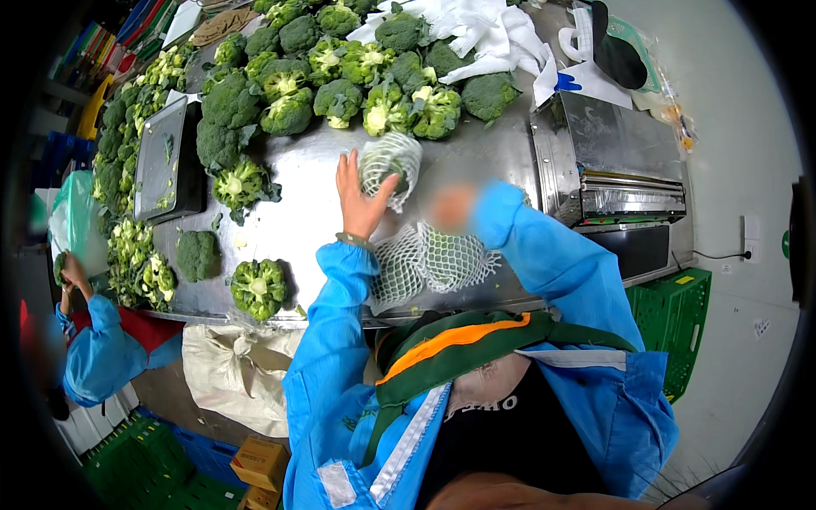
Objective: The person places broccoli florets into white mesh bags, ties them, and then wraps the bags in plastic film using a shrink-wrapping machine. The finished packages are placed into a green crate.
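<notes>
My left hand (362, 205) is spread at the near left side of a broccoli head in a white foam net sleeve (398, 159). Its thumb overlaps the sleeve, and the fingers point away from me, apart. To the right of that head, my right hand (451, 207) is blurred, so its fingers cannot be made out. Between my forearms, close to the table edge, lie two more netted broccoli heads, one on the left (396, 271) and one on the right (454, 258). Bare broccoli heads (338, 101) are heaped beyond my hands on the steel table (287, 167).
White foam net sleeves (475, 32) lie at the far side. A film-wrapping machine (628, 185) stands right, above a green crate (669, 319). A dark tray (167, 159) sits left. A co-worker's hands (73, 271) hold something green at far left. A pale sack (239, 373) is below the table edge.
</notes>
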A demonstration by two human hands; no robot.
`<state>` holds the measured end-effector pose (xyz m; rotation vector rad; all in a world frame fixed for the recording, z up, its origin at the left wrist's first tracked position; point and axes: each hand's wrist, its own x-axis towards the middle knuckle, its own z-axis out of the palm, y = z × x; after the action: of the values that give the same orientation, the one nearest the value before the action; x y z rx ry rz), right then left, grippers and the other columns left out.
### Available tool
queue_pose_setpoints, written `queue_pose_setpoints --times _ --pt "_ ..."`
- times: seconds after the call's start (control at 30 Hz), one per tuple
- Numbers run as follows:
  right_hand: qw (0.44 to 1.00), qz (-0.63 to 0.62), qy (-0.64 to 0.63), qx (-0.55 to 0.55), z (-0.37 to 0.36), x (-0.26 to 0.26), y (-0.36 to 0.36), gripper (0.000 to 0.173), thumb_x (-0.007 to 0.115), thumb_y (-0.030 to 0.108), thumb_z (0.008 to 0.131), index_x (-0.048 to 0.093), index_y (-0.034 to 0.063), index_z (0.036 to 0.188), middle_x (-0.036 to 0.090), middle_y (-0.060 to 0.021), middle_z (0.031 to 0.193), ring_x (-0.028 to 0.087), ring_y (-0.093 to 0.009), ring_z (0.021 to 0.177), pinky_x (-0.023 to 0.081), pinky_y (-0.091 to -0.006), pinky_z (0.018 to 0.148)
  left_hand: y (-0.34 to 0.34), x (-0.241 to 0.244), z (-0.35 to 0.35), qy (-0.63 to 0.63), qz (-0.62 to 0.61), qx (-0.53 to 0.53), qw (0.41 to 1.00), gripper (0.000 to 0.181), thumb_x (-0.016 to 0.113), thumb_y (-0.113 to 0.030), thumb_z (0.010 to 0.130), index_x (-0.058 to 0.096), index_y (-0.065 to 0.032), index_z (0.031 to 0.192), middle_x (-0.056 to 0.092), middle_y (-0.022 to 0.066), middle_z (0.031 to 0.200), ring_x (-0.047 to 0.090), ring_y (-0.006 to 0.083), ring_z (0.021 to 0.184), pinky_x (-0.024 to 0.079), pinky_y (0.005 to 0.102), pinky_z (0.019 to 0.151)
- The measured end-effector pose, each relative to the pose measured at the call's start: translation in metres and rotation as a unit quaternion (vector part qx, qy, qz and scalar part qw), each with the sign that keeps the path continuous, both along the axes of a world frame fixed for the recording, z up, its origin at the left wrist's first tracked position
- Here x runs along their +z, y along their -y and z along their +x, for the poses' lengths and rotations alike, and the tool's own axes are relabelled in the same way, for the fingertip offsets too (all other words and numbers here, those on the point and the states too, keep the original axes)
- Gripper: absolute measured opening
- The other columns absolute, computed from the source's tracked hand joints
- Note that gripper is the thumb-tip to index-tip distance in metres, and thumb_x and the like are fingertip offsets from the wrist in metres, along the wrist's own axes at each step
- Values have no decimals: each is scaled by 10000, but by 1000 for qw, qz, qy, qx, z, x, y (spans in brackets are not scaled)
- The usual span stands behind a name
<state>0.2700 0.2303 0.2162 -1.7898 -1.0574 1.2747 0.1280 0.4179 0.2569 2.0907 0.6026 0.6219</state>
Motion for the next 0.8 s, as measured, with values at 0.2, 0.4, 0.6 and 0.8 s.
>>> queue_pose_setpoints --times 0.2,0.4,0.6,0.8 --pt "895 67 342 -278 99 70 -23 397 664 90 702 582 98 1090 613 -124 947 587 -317 860 485 -371 757 15 -13 42 -80 83 -165 980 770 807 -440 552 545 -71 1174 315 249 1363 288 420 1263 279 485 1040" --pt "744 69 633 -202 191 47 -46 401 648 10 700 576 120 1079 521 -104 1094 474 -299 1054 403 -410 872 52 0 12 -149 -88 -227 959 737 741 -535 659 514 -64 1179 348 257 1295 384 419 1181 357 471 978" --pt "846 255 353 -307 102 135 -66 182 648 112 818 583 59 979 569 -75 986 571 -229 888 475 -348 719 56 22 -29 -81 -149 -175 970 673 721 -350 762 437 -62 1300 456 136 1281 460 272 1170 420 381 929" --pt "875 358 -57 -322 -13 186 -55 316 608 -7 829 474 -37 1114 590 -140 1017 586 -180 946 499 -299 764 44 107 2 80 -398 -156 901 533 685 -143 803 467 4 1267 584 99 1140 548 163 1033 456 327 863"
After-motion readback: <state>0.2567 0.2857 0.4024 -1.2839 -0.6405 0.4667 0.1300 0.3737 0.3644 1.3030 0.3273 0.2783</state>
